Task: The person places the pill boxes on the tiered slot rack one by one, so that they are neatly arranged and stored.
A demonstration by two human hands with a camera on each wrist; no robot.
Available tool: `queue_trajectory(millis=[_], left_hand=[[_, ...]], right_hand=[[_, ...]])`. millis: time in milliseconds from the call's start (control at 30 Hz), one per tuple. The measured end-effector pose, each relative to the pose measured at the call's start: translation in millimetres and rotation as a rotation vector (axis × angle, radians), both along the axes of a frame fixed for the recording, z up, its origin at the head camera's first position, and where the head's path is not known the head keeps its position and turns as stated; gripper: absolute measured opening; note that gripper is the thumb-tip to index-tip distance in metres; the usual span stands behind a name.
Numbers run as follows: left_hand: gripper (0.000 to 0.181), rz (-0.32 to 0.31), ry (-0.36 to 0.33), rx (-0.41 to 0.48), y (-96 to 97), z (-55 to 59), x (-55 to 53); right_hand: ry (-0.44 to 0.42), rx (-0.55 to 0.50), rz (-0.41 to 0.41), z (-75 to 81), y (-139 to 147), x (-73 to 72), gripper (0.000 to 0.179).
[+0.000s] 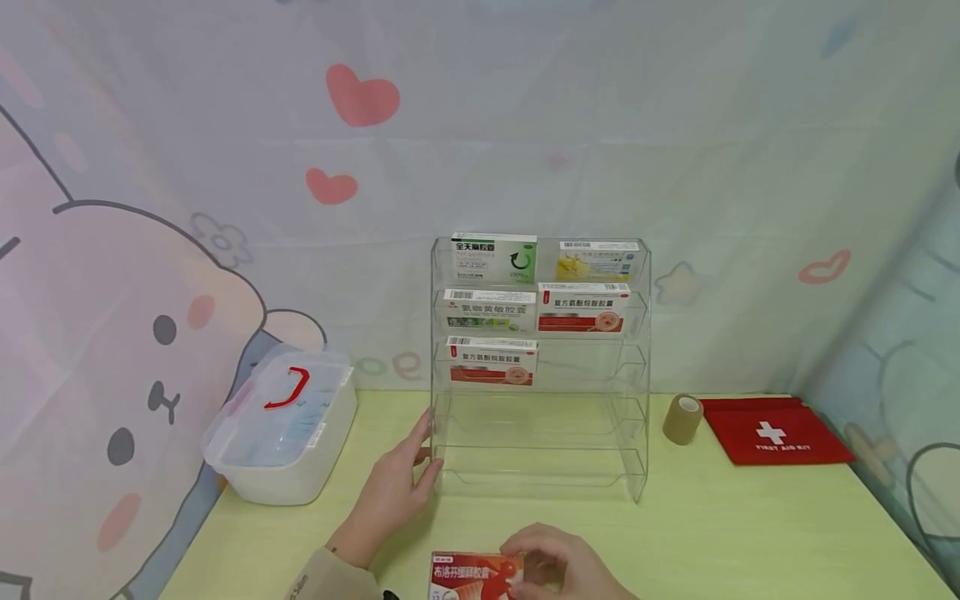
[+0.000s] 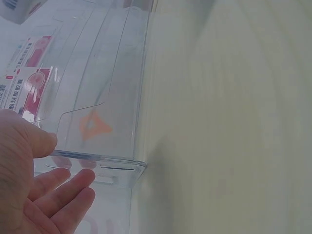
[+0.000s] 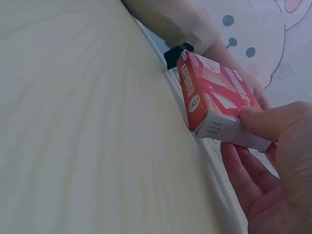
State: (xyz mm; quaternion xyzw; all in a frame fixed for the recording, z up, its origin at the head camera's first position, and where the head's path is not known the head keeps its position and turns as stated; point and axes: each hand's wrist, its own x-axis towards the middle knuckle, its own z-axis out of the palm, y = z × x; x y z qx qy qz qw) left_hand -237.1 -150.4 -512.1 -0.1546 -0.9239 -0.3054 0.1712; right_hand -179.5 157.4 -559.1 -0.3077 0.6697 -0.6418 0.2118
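Note:
A clear tiered display rack [image 1: 540,421] stands upright on the table, with medicine boxes in its upper tiers. My left hand [image 1: 393,483] holds the rack's left side low down; in the left wrist view, the thumb [image 2: 41,141] lies over the panel edge and the fingers [image 2: 66,195] are on its outer side. Near the table's front edge, my right hand [image 1: 566,562] pinches a red-orange medicine box [image 1: 472,575] by one end. In the right wrist view, the thumb is on the box's [image 3: 222,90] printed face, with fingers beneath its white end.
To the left sits a white lidded case [image 1: 281,425] with a red handle. Right of the rack are a tan tape roll [image 1: 682,419] and a red first aid pouch [image 1: 776,432]. A printed curtain [image 1: 487,150] hangs behind the table [image 1: 712,533].

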Motion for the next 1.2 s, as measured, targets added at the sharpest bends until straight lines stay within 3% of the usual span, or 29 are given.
queue_trajectory(millis=[200, 467, 733, 933, 1200], left_hand=[[0.083, 0.003, -0.02, 0.009, 0.2, 0.2, 0.0], [0.083, -0.004, -0.013, 0.014, -0.5, 0.6, -0.1], [0.083, -0.004, -0.027, 0.028, 0.8, 0.4, -0.2], [0.084, -0.001, -0.025, 0.019, 1.1, 0.2, -0.9], [0.082, -0.002, -0.033, 0.018, 1.4, 2.4, 0.9]], right_hand=[[0.07, -0.006, -0.021, 5.7, 2.6, -0.3, 0.032], [0.376, -0.103, -0.071, 10.2, 9.1, -10.2, 0.035], [0.435, -0.01, -0.191, 28.9, 20.9, -14.7, 0.033], [0.504, -0.028, -0.278, 43.8, 28.8, -21.2, 0.033], [0.581, 0.057, -0.441, 79.8, 53.8, -37.6, 0.039]])
